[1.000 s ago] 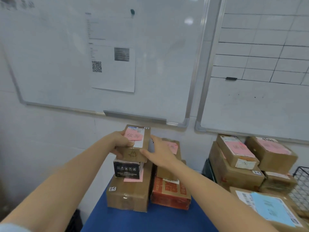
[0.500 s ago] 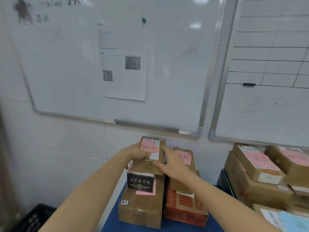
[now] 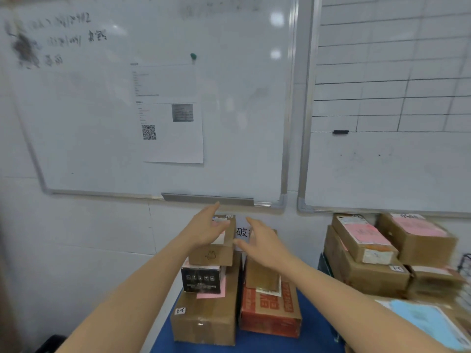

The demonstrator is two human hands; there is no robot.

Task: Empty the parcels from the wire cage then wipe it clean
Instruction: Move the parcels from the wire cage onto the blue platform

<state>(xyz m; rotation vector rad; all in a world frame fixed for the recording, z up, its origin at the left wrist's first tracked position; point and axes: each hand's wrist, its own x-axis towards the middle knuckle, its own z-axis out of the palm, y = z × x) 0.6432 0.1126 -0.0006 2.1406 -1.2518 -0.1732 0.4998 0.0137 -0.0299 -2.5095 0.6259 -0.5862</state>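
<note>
A small brown parcel (image 3: 212,254) with a pink label lies on top of a stack: a black box (image 3: 201,278) under it and a larger brown carton (image 3: 204,319) at the bottom. My left hand (image 3: 206,229) hovers over the small parcel's top with straight, spread fingers. Just to the right of that parcel my right hand (image 3: 262,240) is open too and holds nothing. A sliver of the black wire cage (image 3: 465,262) shows at the right edge.
An orange-red box (image 3: 270,309) with a brown parcel on it stands beside the stack on the blue table (image 3: 316,335). Several labelled cartons (image 3: 367,258) are piled at the right, one with a blue label (image 3: 428,319). Two whiteboards (image 3: 153,98) hang close behind.
Both hands have let go of the small brown parcel, which now rests on the stack, and their fingers have spread. The view has tilted upward.
</note>
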